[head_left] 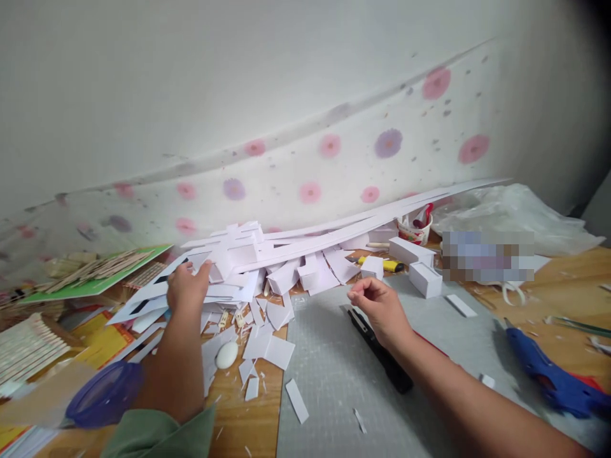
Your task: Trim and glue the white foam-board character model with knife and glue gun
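Observation:
My left hand [188, 289] reaches to the pile of white board pieces [241, 254] at the back left. Its thumb and fingers are apart, and I see nothing held between them; whether it touches the pile I cannot tell. Above the grey cutting mat [329, 356], my right hand [379, 308] is closed in a pinch; anything between the fingertips is too small to make out. Just under that hand a black utility knife [375, 353] lies on the mat. Small white board blocks [424, 280] stand beyond it, close to a yellow cutter [389, 264].
A blue glue gun [548, 369] lies at the right, with a plastic bag [520, 213] behind. White scraps [267, 343] and a white oval piece [226, 355] are scattered left of the mat. A blue-rimmed item [107, 394] and bundled sticks [35, 346] sit at left.

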### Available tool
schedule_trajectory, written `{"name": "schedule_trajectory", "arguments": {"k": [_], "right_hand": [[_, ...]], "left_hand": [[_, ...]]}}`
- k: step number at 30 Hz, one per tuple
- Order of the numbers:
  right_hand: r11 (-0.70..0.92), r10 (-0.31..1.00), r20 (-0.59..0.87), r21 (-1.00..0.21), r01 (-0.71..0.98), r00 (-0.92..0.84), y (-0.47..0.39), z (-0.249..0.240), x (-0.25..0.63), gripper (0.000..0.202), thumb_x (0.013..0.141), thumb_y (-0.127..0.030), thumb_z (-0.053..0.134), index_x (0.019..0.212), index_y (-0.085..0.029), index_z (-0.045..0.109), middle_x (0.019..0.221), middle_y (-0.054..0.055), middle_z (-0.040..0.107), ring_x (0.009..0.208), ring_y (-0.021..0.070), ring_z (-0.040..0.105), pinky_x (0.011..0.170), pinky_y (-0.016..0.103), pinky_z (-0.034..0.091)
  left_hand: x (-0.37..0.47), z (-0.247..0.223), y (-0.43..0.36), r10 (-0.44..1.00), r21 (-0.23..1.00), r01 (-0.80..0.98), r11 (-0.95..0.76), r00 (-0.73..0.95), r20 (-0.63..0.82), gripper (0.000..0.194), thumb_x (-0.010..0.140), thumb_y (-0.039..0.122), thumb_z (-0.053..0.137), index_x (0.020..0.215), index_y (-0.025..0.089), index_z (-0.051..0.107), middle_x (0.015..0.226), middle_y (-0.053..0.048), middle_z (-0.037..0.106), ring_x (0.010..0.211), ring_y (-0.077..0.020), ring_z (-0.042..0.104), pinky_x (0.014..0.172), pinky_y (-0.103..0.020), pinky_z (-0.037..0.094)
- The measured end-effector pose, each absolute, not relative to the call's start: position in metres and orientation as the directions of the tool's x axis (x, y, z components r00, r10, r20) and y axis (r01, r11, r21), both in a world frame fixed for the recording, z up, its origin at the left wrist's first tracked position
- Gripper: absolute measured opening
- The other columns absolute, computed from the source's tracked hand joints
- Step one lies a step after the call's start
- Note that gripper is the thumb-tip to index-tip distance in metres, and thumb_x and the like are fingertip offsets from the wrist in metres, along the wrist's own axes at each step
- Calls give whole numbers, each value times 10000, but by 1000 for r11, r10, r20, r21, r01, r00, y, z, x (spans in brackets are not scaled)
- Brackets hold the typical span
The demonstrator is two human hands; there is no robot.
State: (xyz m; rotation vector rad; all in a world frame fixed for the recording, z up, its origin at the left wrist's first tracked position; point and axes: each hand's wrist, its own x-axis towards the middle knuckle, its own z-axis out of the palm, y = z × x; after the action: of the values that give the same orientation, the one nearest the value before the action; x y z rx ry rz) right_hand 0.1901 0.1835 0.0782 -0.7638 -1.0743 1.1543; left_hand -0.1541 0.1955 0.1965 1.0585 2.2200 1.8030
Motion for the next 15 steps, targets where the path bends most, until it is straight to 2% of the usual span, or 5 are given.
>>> {"name": "schedule_trajectory", "arguments": {"k": [2, 5, 8, 10, 15], "right_hand": [[281, 957, 289, -904, -324, 23, 181, 78, 189, 302, 635, -401, 769, 630, -195, 548, 564, -49, 457, 522, 95, 387, 489, 229, 323], [389, 917, 397, -890, -236, 15, 177, 76, 189, 282, 693, -345, 735, 625, -203, 500, 584, -53, 430, 528, 93, 372, 496, 230, 317], [541, 841, 541, -839, -57, 20, 175, 76, 191, 298, 725, -303, 719, 610, -210, 460, 609, -42, 451, 571, 109, 419, 552, 250, 360], [629, 777, 630, -776, 49, -2, 173, 76, 193, 312, 739, -307, 714, 608, -215, 446, 608, -36, 469, 576, 116, 447, 566, 260, 374], [751, 650, 758, -628, 206, -60, 172, 78, 194, 264, 779, -283, 683, 643, -225, 464, 597, -34, 491, 539, 114, 471, 530, 255, 375]], "left_hand": [[-131, 186, 186, 515, 831, 557, 9, -715, 473, 294, 692, 240, 661, 966, 198, 563, 1181, -108, 543, 1216, -298, 460, 942, -394, 463], [-71, 159, 174, 640, 760, 639, -124, -533, 553, 187, 776, 291, 572, 936, 202, 614, 947, -51, 632, 938, -218, 599, 891, -365, 480], [-8, 133, 161, 836, 718, 625, -306, -184, 516, 115, 726, 325, 666, 750, 214, 677, 768, -15, 668, 760, -174, 625, 753, -285, 509], [20, 123, 155, 852, 706, 488, -514, 192, 487, 132, 803, 317, 631, 831, 209, 702, 816, -44, 688, 804, -179, 636, 767, -295, 506], [31, 112, 152, 821, 759, 319, -567, 288, 493, 103, 814, 304, 674, 822, 203, 692, 823, -51, 696, 794, -165, 641, 757, -295, 505]]}}
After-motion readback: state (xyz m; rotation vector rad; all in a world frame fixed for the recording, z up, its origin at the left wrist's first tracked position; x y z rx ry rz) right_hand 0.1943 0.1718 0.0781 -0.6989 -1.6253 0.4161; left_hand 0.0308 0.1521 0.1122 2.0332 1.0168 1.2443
